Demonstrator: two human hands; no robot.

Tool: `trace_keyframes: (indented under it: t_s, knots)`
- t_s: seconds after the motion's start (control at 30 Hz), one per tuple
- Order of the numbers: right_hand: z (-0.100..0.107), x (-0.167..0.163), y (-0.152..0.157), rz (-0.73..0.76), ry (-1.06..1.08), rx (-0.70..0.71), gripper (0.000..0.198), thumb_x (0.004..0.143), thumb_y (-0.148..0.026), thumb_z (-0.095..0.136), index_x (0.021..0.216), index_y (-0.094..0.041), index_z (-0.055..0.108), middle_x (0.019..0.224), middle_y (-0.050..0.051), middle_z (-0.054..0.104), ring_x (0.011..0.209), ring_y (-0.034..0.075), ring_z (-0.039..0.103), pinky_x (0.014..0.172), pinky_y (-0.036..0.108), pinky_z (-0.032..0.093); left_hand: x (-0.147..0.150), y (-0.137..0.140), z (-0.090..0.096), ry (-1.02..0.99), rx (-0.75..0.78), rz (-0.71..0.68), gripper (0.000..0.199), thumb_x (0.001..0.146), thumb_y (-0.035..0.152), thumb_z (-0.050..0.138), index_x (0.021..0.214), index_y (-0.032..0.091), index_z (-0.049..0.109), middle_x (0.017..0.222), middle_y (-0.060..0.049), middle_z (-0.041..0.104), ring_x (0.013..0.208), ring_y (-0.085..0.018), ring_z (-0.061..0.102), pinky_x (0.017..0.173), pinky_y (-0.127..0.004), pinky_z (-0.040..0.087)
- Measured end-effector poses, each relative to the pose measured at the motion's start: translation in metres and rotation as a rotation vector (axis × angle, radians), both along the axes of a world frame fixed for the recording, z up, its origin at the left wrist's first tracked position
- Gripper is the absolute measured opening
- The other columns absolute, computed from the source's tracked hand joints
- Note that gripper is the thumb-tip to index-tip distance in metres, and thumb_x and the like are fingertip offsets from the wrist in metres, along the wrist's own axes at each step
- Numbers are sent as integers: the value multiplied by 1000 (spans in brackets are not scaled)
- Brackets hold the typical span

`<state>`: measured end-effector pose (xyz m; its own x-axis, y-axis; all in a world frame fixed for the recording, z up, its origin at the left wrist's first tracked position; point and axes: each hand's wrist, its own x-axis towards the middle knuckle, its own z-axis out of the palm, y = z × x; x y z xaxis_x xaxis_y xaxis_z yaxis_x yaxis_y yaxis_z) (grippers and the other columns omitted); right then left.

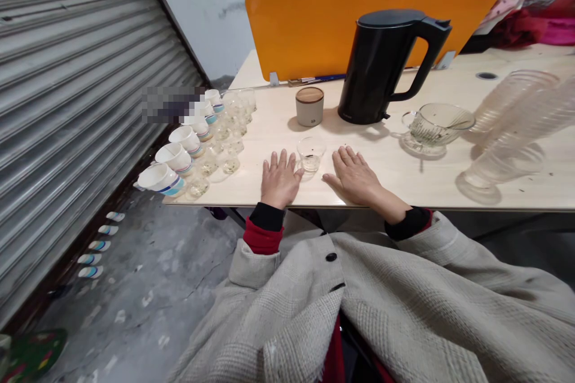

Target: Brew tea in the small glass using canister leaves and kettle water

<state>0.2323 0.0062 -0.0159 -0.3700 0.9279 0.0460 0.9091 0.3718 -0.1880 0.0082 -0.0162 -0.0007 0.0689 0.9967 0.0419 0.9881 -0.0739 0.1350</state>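
Note:
My left hand (281, 181) lies flat on the table by its front edge, fingers stretched forward, holding nothing. Palm down on the tabletop, my right hand (354, 176) rests with its fingers extended and its thumb pointing left. Between the two hands stands a small clear plastic cup (311, 155) with a few dark bits in it. My left thumb is right beside the cup; whether it touches I cannot tell. Behind the cup sits a grey canister (309, 109) with a wooden lid. A black electric kettle (377, 69) stands farther back to the right.
Rows of white paper cups (174, 157) and clear plastic cups (230, 160) line the table's left end. At right are a glass cup with handle (440, 122) and stacked clear cups (507, 137). An orange divider (305, 30) runs behind. Several paper cups (91, 271) stand on the floor.

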Motion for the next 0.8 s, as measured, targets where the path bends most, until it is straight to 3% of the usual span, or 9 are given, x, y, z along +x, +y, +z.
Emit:
trace_keyframes:
  t_s: [0.53, 0.67, 0.8]
  knots:
    - [5, 6, 0, 5, 79, 6, 89, 101, -61, 41, 166, -2, 32, 176, 26, 23, 166, 41, 19, 133, 58, 21, -2, -1, 3, -70, -26, 0, 69, 108, 52, 37, 168, 17, 36, 180, -12, 24, 168, -39, 15, 135, -63, 13]
    - [5, 34, 15, -106, 157, 45, 88, 100, -49, 41, 169, 2, 21, 176, 26, 25, 165, 40, 23, 132, 56, 26, -10, 2, 4, -257, -11, -23, 93, 96, 57, 65, 170, 15, 28, 178, -18, 27, 167, -38, 18, 135, -60, 15]
    - [5, 51, 33, -97, 101, 24, 81, 101, -46, 38, 166, 0, 30, 174, 24, 31, 163, 41, 26, 131, 57, 27, -14, 9, 0, -588, 63, -42, 111, 84, 54, 82, 171, 22, 23, 175, -20, 33, 164, -39, 28, 132, -60, 26]
